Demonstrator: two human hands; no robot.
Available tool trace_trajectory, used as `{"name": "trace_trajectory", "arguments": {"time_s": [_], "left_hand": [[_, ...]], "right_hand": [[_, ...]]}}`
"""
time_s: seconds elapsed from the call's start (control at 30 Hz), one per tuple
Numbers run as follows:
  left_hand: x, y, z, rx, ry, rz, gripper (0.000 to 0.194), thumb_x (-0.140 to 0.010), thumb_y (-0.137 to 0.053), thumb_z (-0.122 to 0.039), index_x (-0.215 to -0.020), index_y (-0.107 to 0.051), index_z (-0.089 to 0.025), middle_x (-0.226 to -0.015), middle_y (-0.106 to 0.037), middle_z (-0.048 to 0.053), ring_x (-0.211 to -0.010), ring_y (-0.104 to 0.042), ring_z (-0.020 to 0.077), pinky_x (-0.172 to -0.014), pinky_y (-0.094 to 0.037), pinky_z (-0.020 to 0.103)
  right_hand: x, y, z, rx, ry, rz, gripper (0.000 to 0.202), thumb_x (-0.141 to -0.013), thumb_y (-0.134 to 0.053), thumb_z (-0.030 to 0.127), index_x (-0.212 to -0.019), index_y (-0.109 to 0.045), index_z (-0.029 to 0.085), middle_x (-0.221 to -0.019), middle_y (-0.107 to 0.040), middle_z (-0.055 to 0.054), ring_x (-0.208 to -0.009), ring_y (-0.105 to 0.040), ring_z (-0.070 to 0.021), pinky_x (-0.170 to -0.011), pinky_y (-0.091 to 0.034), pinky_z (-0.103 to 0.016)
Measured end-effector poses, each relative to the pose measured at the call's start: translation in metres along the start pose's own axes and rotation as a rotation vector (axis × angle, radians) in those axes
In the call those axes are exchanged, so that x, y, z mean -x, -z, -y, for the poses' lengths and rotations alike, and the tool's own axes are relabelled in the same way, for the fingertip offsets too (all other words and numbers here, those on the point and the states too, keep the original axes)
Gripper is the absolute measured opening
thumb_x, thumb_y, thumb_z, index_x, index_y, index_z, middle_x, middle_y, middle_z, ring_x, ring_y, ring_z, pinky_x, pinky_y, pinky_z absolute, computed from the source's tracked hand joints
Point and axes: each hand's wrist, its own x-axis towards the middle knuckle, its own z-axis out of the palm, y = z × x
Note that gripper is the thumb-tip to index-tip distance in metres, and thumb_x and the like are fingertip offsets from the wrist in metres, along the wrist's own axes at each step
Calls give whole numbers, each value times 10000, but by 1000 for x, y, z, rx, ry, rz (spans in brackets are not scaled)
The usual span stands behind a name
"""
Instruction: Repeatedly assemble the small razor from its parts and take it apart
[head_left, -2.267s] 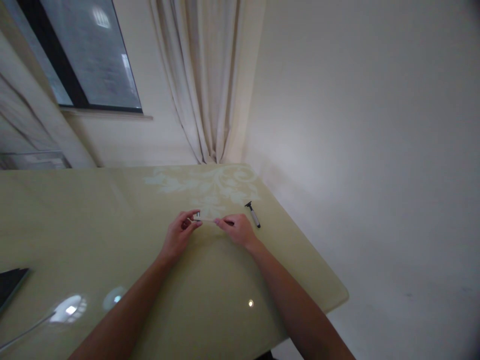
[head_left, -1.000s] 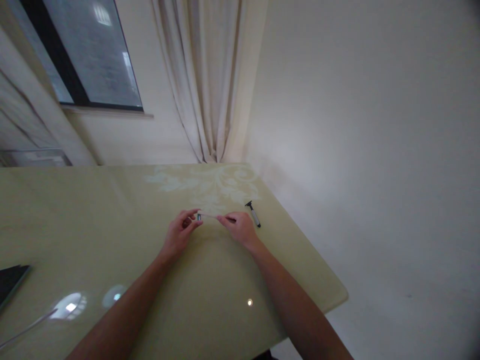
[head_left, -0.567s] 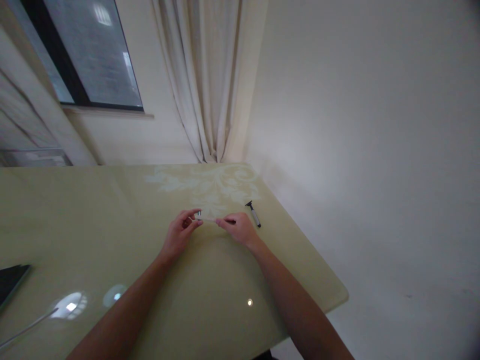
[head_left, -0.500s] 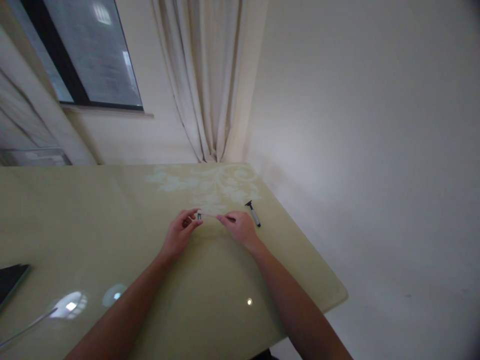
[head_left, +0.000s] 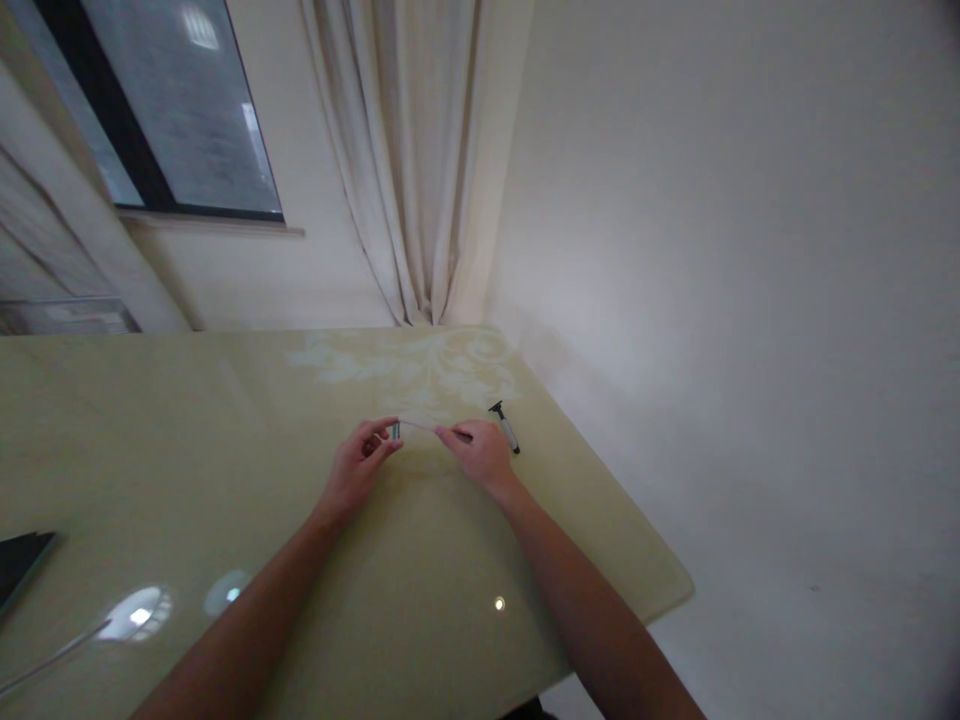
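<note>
My left hand (head_left: 361, 458) pinches a small dark-and-teal piece (head_left: 396, 431) between thumb and fingertips; its kind is too small to make out. A thin pale stick (head_left: 417, 425) reaches from my right hand (head_left: 480, 452) to the top of that piece. My right thumb and fingers are closed on the stick, with its far end hidden in the hand. Both hands are just above the glossy table (head_left: 405, 600). Just right of my right hand lies a razor (head_left: 507, 428) with a black head and a grey-and-black handle.
A dark flat object (head_left: 24, 565) lies at the table's left edge. Near it, a pale cable-like strip (head_left: 56, 657) runs in from the lower left. A wall (head_left: 712, 300) borders the table's right side, and a curtain (head_left: 427, 160) hangs behind it.
The stick's left end has risen slightly and now sits by the top of the small piece. That piece has turned a little in my left fingers. The razor has not moved.
</note>
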Motion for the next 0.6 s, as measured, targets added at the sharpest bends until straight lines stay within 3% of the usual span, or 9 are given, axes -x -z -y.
{"name": "trace_trajectory", "arguments": {"time_s": [0.1, 0.23, 0.37, 0.47, 0.6], "left_hand": [[0, 0, 0, -2, 3, 7, 434, -793, -757, -475, -1146, -748, -223, -857, -583, -3, -710, -566, 141, -642, -472, 267], [-1, 1, -1, -2, 7, 2, 429, -796, -748, -484, -1135, -744, -220, -865, -587, 2, -729, -572, 146, -653, -477, 269], [-1, 2, -4, -22, -7, 9, 419, -800, -739, -478, -1130, -744, -219, -855, -574, -2, -710, -553, 138, -641, -464, 262], [1, 4, -5, -74, -27, 8, 406, -801, -740, -480, -1118, -746, -227, -861, -567, -8, -649, -513, 118, -608, -454, 253], [5, 4, -3, -133, -64, 49, 406, -809, -734, -470, -1137, -732, -231, -898, -596, -2, -611, -491, 106, -591, -451, 248]], "right_hand": [[1, -1, 0, -20, 41, 58, 539, -972, -576, 593, -667, -742, 181, -579, -554, 2, -566, -458, -123, -560, -236, -265], [3, -6, 3, 64, 76, -56, 548, -978, -574, 594, -627, -695, 190, -608, -580, -15, -593, -470, -137, -584, -234, -280], [0, -5, 1, 83, 67, -62, 563, -971, -584, 593, -582, -637, 190, -589, -553, -10, -569, -435, -135, -579, -221, -290], [-7, 12, -10, -5, 9, -220, 563, -1002, -509, 588, -633, -649, 186, -620, -570, -18, -586, -458, -144, -587, -254, -285], [-14, 46, -37, -206, -40, -421, 490, -994, -480, 582, -904, -724, 167, -680, -589, -10, -634, -513, -162, -627, -339, -268]]}}
